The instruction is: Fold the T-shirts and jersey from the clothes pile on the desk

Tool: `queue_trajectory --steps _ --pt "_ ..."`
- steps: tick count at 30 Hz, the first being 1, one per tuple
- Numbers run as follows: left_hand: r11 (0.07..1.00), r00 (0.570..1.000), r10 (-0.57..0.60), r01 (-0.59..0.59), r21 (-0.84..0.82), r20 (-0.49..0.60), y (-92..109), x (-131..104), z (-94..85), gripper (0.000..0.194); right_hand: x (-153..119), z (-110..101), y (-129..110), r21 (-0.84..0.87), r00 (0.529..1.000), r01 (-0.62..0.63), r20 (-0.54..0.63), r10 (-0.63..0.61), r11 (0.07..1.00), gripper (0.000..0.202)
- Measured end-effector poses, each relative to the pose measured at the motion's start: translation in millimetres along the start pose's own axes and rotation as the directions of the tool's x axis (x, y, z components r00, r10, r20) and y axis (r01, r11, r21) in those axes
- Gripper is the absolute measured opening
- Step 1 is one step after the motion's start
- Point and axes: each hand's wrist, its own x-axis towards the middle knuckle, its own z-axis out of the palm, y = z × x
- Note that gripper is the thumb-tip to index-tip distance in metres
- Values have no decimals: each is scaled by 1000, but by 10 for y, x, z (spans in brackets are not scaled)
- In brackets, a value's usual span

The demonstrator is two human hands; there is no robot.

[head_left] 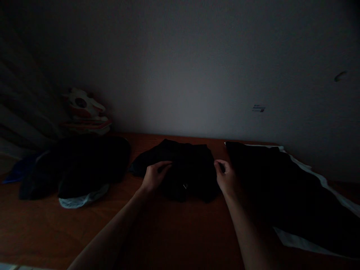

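Observation:
A black garment (191,161) lies bunched in the middle of the brown surface; the dim light hides what kind it is. A small pale mark (185,186) shows near its front edge. My left hand (155,174) reaches over its left part, with thumb and fingers pinched on the dark cloth. At the garment's right edge, my right hand (225,174) is closed in a pinch, thumb against fingertips, gripping the cloth there.
Dark clothes (90,161) are heaped on the left, with a pale cloth (81,198) under them. To the right lie long dark clothes (270,180) over white fabric (300,240). A white and red toy-like object (84,107) stands by the wall (191,75) and curtain (25,90).

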Motion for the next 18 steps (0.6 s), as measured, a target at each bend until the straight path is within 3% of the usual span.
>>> queue_trajectory --steps 3,5,7,9,12,15,18 --pt "981 975 -131 101 -167 -180 14 85 -53 48 12 -47 -36 -61 982 132 -126 -139 989 43" --pt "947 955 -209 143 -287 -211 23 108 -40 56 -37 -50 -149 -104 944 294 -128 -305 950 36" --pt "918 955 -247 176 -356 -165 52 84 16 59 -138 -24 -307 -98 896 441 -11 -444 892 35" --pt "916 974 -215 175 -360 -73 112 19 94 57 -268 27 -449 -40 835 536 176 -522 843 47" --pt "938 993 -65 96 -334 102 235 -108 182 46 -425 133 -513 34 760 532 420 -495 846 58" --pt "970 956 95 -27 -240 278 301 -197 197 46 -447 233 -386 52 792 379 497 -354 924 31" --pt "974 903 179 -220 61 391 261 -218 179 74 -362 285 -209 102 893 207 386 -231 973 33"
